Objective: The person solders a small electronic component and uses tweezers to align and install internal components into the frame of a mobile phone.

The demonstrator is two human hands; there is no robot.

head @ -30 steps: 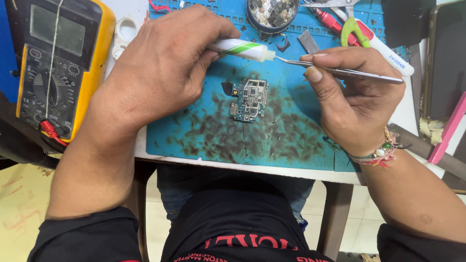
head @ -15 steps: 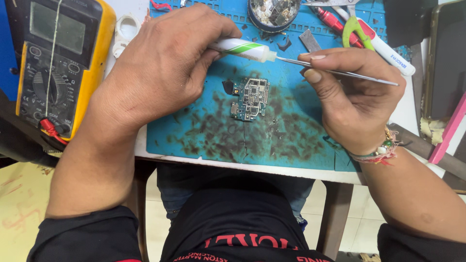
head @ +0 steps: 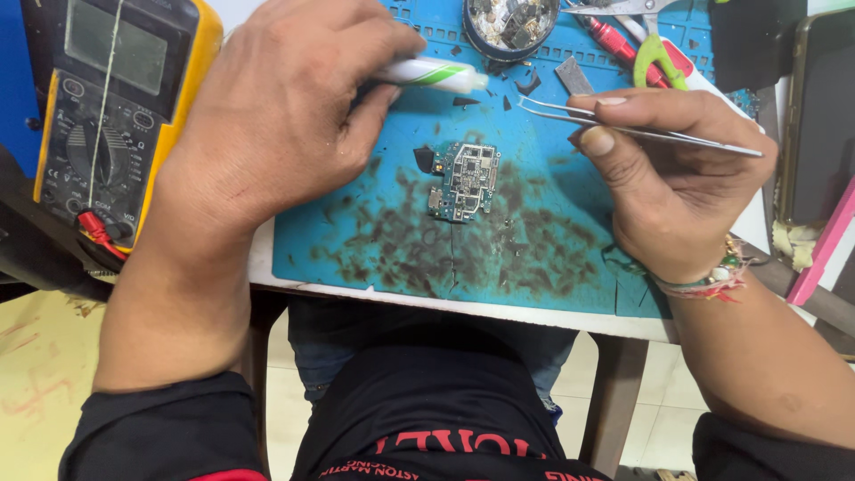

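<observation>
A small green circuit board (head: 465,181) lies in the middle of a stained blue work mat (head: 552,240). My left hand (head: 285,107) is closed around a white tube with green stripes (head: 436,74), its tip pointing right, above the board. My right hand (head: 668,174) pinches metal tweezers (head: 623,127) between thumb and forefinger; the tips point left, ending a little above and right of the board. Neither tool touches the board.
A yellow multimeter (head: 116,116) with a red lead sits at the left. A round tin of small parts (head: 510,22), a red-handled tool (head: 614,40), green-handled scissors (head: 655,58) and a metal blade (head: 574,76) lie at the mat's far edge. A pink strip (head: 824,240) is at the right.
The tweezers have drawn back to the right, away from the tube's tip. The left hand with the tube has stayed almost still.
</observation>
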